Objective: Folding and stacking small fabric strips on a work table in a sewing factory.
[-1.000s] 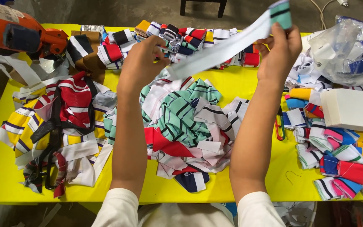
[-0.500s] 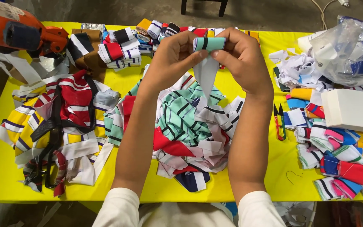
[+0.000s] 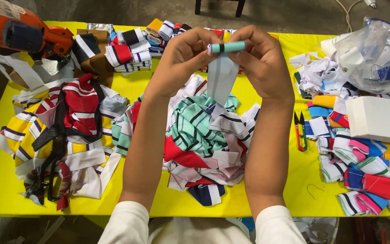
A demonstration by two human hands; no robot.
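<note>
1. A folded strip of knit collar fabric [image 3: 225,47], teal with a dark stripe at its top edge and white below, is held up between both hands above the middle of the yellow table [image 3: 294,180].
2. The strip's left end is pinched by the left hand [image 3: 183,56], fingers closed on it.
3. Its right end is gripped by the right hand [image 3: 262,58], likewise closed on it.
4. The strip's white tail is seen hanging down between the wrists, above a heap of striped fabric pieces [image 3: 204,140].
5. A red-handled thread snip [image 3: 299,131] is laid to the right of the right forearm, well apart from the strip.
</note>
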